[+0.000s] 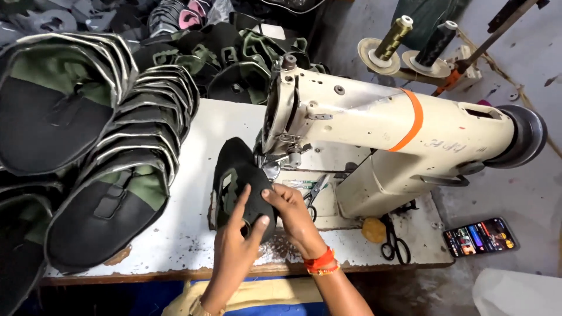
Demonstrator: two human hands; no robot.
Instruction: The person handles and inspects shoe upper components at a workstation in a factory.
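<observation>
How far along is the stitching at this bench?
Done-looking: stacks of black-and-green pieces fanned on the white table. In hand: left hand and right hand hold one black piece at the sewing machine needle. Left: more pieces heaped behind; whether they are stitched is unclear.

A sewing workshop: a big sewing machine [374, 129] is sitting on a table [193, 234], with stacks of cut pieces [129, 146] lying along its left edge.

The sewing machine [380, 126] walls off the right side of the white table [222, 123]; stacked black-and-green shoe uppers [117, 152] crowd the left; between them a bare strip runs from the near edge back to the heaped pieces [234, 58]; scissors [395, 246] lie near the right front corner.
</observation>
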